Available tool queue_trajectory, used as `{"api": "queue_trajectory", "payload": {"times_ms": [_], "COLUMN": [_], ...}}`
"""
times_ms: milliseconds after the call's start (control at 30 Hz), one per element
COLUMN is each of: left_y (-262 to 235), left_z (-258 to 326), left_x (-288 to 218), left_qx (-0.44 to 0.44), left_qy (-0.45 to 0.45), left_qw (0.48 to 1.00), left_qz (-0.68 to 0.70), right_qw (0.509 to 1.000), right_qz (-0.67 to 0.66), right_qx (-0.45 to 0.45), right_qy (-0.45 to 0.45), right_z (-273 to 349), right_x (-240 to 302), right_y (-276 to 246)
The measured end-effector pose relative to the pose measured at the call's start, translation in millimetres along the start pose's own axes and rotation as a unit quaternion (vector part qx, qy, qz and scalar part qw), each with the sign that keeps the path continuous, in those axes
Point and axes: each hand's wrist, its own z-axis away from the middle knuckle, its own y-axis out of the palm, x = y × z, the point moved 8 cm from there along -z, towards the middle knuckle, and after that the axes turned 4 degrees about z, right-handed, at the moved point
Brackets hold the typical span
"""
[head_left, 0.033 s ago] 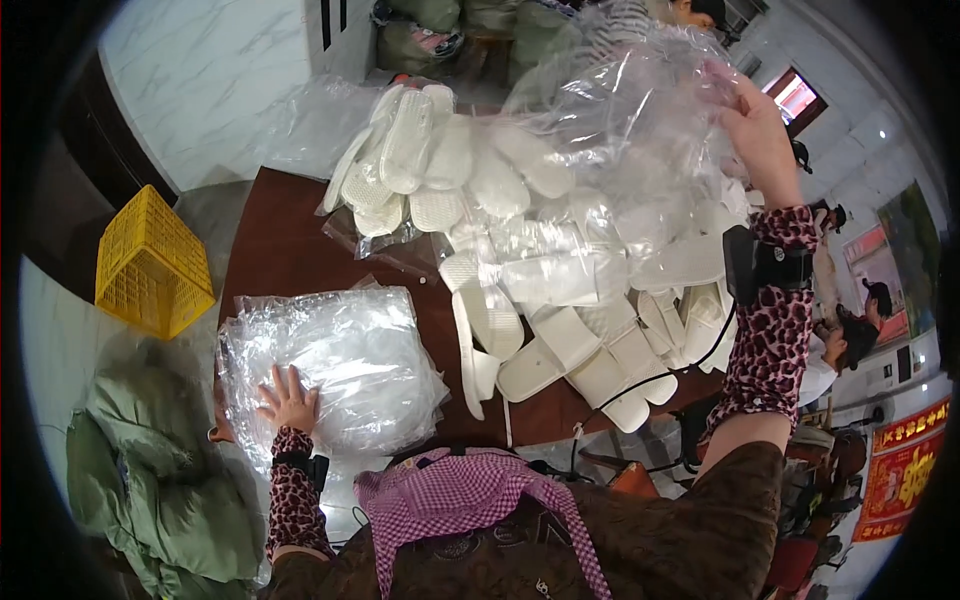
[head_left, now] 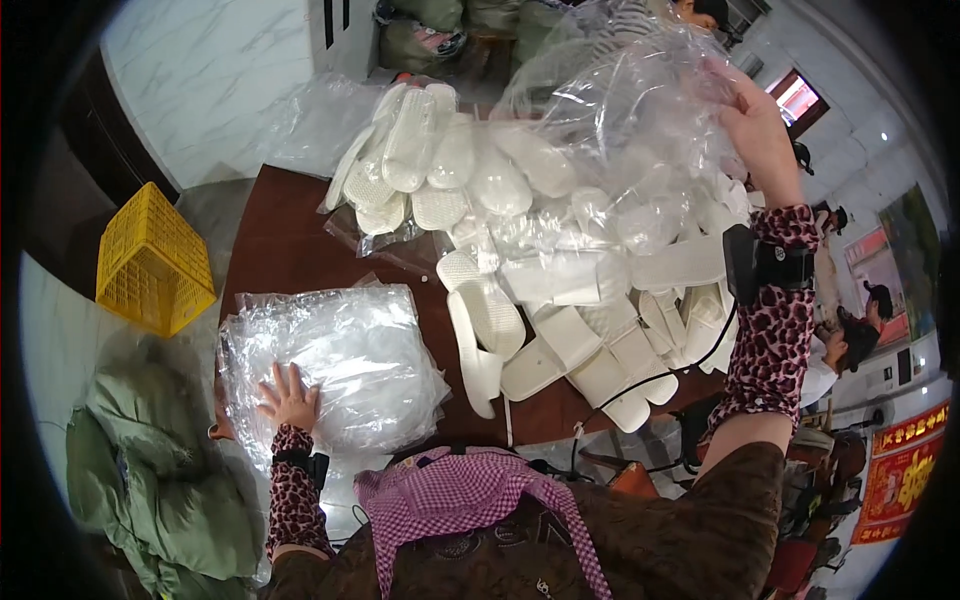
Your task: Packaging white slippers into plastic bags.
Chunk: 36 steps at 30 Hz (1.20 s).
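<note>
Leftmost, a yellow slatted plastic crate (head_left: 152, 262) is sitting on the floor beyond the brown wooden table (head_left: 290, 240). At the table's near left corner the left hand (head_left: 289, 397) is pressing flat, fingers spread, on a stack of clear plastic bags (head_left: 335, 365), which is lying level with its long axis running along the near edge. Across the middle a heap of white foam slippers (head_left: 520, 250) is spreading, soles pointing every way. At the far right the right hand (head_left: 757, 125) is pinching a crumpled clear plastic bag (head_left: 620, 100) aloft, its length hanging down toward the heap. That dangling film is likely to drag slippers off the right edge, and the slick stack may slide.
</note>
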Motion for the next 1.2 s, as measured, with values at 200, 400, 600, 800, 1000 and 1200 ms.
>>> {"api": "queue_trajectory", "payload": {"times_ms": [200,400,600,800,1000,1200], "left_y": [-12.9,-20.3,-48.4,-128.4,-202.2,-239.7], "left_z": [8.9,19.8,43.3,73.6,82.8,73.8], "left_x": [-2.9,3.5,-2.5,-33.4,-75.3,-70.2], "left_qx": [-0.007,-0.046,-0.140,-0.228,-0.029,-0.003], "left_qy": [-0.013,0.004,0.032,0.274,0.244,0.260], "left_qw": [1.000,0.998,0.982,0.808,0.617,0.582], "left_qz": [0.005,0.053,0.122,0.470,0.747,0.770], "right_qw": [0.998,0.994,0.990,0.987,0.965,0.915], "right_qz": [0.032,0.084,0.034,-0.137,-0.236,-0.387], "right_qx": [0.009,0.005,-0.016,0.068,0.091,0.113], "right_qy": [-0.049,-0.064,-0.136,-0.040,-0.070,-0.004], "right_z": [-5.6,-9.4,-18.8,-8.8,-2.7,0.8], "right_x": [22.6,51.3,68.9,122.4,166.9,158.3], "right_y": [33.5,70.5,87.2,100.6,99.7,106.5]}}
